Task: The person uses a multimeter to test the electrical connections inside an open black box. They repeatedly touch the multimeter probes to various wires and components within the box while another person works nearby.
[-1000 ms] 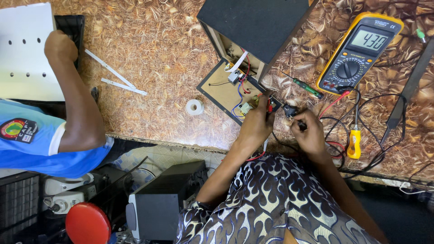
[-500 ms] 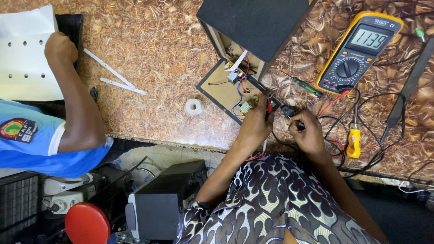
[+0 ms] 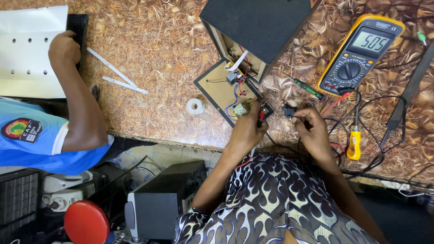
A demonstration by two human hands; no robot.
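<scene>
Co-worker's hand (image 3: 63, 47): far left of both grips, pressing flat on a white perforated sheet (image 3: 27, 49), probably to keep it from sliding.
White strips (image 3: 115, 74): loose on the patterned tabletop (image 3: 153, 54), well left of the grips.
Tape roll (image 3: 195, 106): lying flat, left of the left grip, within reach.
Left hand (image 3: 246, 131): closed around a red test probe (image 3: 261, 115), pen-fashion, tip angled toward the open panel just above the fingers; likely held so for fine aim at a contact.
Back panel (image 3: 221, 88): folded out flat from the black speaker box (image 3: 266, 27), wires and small parts exposed, immediately above-left of the left grip.
Right hand (image 3: 312, 131): fingers pinched shut on a small black part (image 3: 288, 110), just right of the probe tip, seemingly steadied there for testing; whether probe and part touch is unclear.
Green screwdriver (image 3: 307, 89): just above the right grip.
Multimeter (image 3: 359, 54): up-right of the right grip, display facing the person, leads trailing down.
Yellow-handled screwdriver (image 3: 354, 144): right of the right grip, among black cables.
</scene>
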